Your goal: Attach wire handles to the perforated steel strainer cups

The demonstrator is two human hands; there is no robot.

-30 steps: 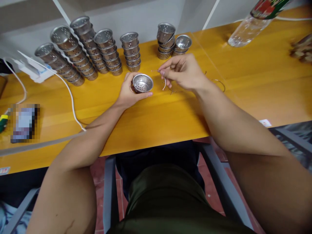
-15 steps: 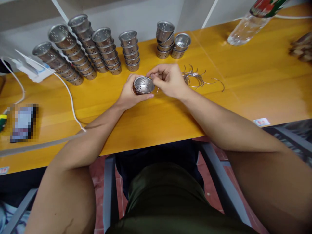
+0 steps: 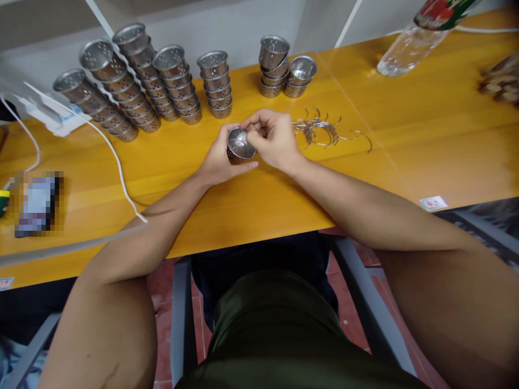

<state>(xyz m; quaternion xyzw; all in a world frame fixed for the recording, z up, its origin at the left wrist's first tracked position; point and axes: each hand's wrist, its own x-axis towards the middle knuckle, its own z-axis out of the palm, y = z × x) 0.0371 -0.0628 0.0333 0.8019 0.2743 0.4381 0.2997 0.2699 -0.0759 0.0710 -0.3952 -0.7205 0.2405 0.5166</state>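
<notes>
My left hand [image 3: 217,159] grips a small perforated metal cup [image 3: 238,145], tilted so its mouth faces me. My right hand [image 3: 273,139] is closed at the cup's rim, fingers pinched together; the thin wire piece seen in them earlier is hidden by the fingers. Both hands rest over the yellow wooden table [image 3: 251,200]. A loose pile of bent wire pieces [image 3: 320,129] lies just right of my right hand.
Several leaning stacks of the same perforated cups [image 3: 138,81] line the back left, with two shorter stacks [image 3: 279,67] behind my hands. A clear plastic bottle [image 3: 413,40] lies at the back right. A white cable [image 3: 113,156] and power strip [image 3: 52,116] sit left.
My right hand carried a wire piece from the pile over to the cup's rim. My left hand tilted the cup more upright toward me.
</notes>
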